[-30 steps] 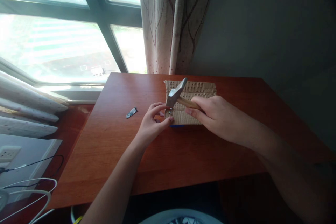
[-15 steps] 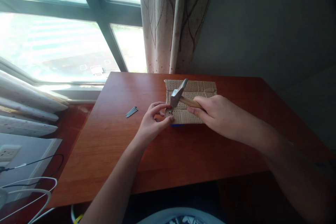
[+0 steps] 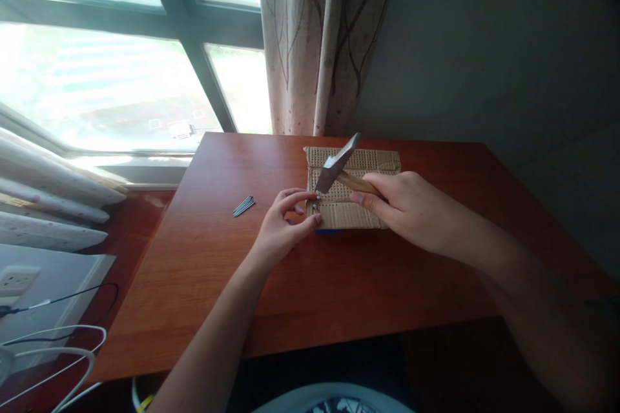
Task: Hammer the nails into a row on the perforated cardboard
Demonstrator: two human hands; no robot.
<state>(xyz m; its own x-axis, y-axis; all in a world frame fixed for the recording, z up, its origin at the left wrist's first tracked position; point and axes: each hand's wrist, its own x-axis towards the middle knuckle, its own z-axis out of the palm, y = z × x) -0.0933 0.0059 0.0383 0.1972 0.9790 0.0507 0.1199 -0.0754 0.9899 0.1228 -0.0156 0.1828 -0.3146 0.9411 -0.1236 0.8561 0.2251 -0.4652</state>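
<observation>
Head — hammer (image 3: 338, 164) head points left | right hand (image 3: 411, 206) clamps it | left hand (image 3: 281, 226) pinches nail (image 3: 314, 204)

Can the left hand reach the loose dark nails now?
Probably yes: only bare red-brown wooden table separates the dark metal nail bundle from the left hand, whose fingers pinch a small nail.

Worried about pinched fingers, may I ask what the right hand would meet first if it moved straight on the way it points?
Likely the left hand, pinching what looks like a nail on the cardboard. The right hand, gripping the hammer, points toward it; depth is unclear.
</observation>
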